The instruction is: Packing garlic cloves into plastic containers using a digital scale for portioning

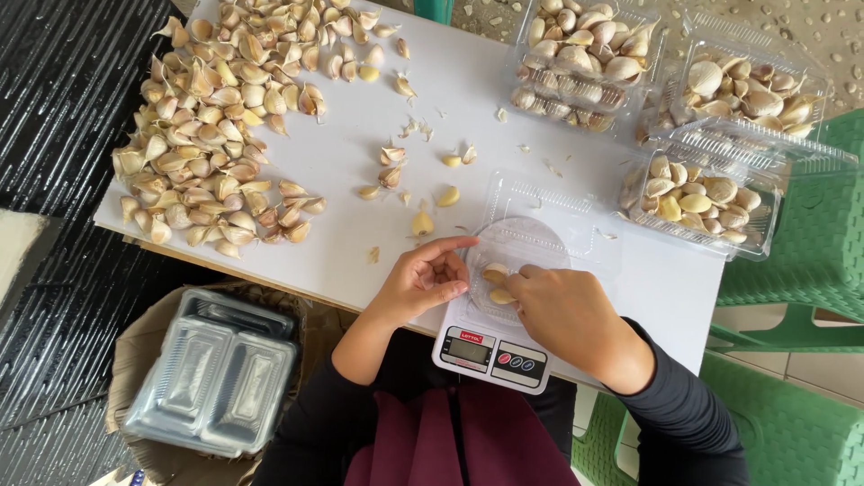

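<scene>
Work in hand: portioning garlic cloves into clear clamshell boxes over a small digital kitchen scale (490,353) at the near edge of the white table (504,99).

Done so far, judging by the layout: three clear boxes at the far right are filled. One closed box (585,54) sits at the top, a second box (751,85) is beside it, and a third box (702,202) sits just below, lid up.

In progress: an open, nearly empty clamshell box (531,238) rests on the scale. Only two or three peeled cloves (498,281) lie in it.

Left hand (423,279): resting at the box's left edge, fingers loosely curled, index finger stretched toward the box; I cannot tell whether it holds a clove.

Right hand (562,310): over the box, fingers bunched downward at the cloves, apparently pinching or setting one down; the fingertips are hidden.

Remaining: a large heap of unpeeled cloves (216,126) at the far left of the table, and a few loose cloves (423,193) between the heap and the scale. A stack of empty boxes (216,369) lies in a carton below the table. My judgement: the greater part is still to be packed.
</scene>
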